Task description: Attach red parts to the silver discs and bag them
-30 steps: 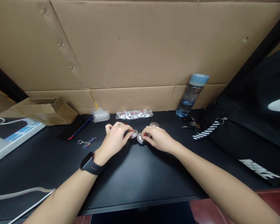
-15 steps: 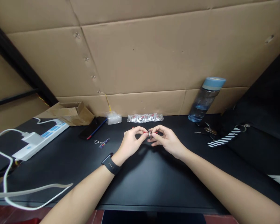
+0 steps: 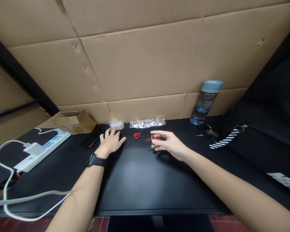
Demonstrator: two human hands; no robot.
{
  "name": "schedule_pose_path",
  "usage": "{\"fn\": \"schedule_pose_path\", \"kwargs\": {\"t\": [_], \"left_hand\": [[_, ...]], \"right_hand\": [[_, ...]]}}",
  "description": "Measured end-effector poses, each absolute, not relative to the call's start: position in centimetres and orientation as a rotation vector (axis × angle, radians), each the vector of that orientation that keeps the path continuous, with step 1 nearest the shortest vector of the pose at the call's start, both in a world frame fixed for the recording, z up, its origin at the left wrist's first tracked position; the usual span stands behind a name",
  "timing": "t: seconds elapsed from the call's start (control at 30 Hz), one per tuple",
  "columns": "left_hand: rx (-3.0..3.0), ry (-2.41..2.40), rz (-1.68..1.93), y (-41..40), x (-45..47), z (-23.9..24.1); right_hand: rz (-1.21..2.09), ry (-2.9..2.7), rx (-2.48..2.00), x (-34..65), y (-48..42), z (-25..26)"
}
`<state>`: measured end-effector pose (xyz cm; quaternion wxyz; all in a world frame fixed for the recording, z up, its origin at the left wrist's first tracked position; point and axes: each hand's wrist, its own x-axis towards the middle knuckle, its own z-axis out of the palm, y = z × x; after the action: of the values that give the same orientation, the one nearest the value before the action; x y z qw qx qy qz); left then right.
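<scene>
My right hand (image 3: 171, 145) pinches a small round metal disc (image 3: 152, 137) seen edge-on, with a red cord (image 3: 148, 140) running out from it on both sides. My left hand (image 3: 109, 142) is spread over the table with nothing in its fingers. Its fingertips are close to a clear plastic packet (image 3: 117, 124); contact I cannot tell. Between the hands lies a small bundle of red cord (image 3: 137, 135). Behind it, a row of shiny silver discs (image 3: 147, 123) sits in clear wrappers. The small keychain seen before is hidden by my left hand.
On the left are a white power strip (image 3: 44, 151) with a plugged-in cable, an open cardboard box (image 3: 74, 122) and a dark phone (image 3: 89, 139). A water bottle (image 3: 204, 104), keys (image 3: 212, 132) and a striped strap (image 3: 224, 141) stand or lie right. Cardboard (image 3: 135, 71) walls the back.
My left hand has let go of the disc, opened and moved left. My right hand still holds the disc. The red cord bundle on the table has come into sight.
</scene>
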<state>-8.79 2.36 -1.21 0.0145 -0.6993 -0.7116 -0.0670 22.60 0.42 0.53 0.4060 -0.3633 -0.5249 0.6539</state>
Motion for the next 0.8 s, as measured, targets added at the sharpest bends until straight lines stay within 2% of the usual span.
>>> {"fn": "schedule_pose_path", "kwargs": {"t": [0.53, 0.67, 0.8], "left_hand": [[-2.103, -2.276, -0.168, 2.7, -11.1, -1.0], [-2.037, -2.146, -0.395, 2.2, -11.2, 0.7], [-2.034, -1.904, -0.870, 1.4, -10.1, 2.4]], "right_hand": [[1.542, -1.341, -0.904, 23.4, 1.4, 0.8], [1.525, -1.361, -0.892, 23.5, 1.5, 0.9], [1.467, -1.351, -0.890, 23.7, 1.7, 1.4]]}}
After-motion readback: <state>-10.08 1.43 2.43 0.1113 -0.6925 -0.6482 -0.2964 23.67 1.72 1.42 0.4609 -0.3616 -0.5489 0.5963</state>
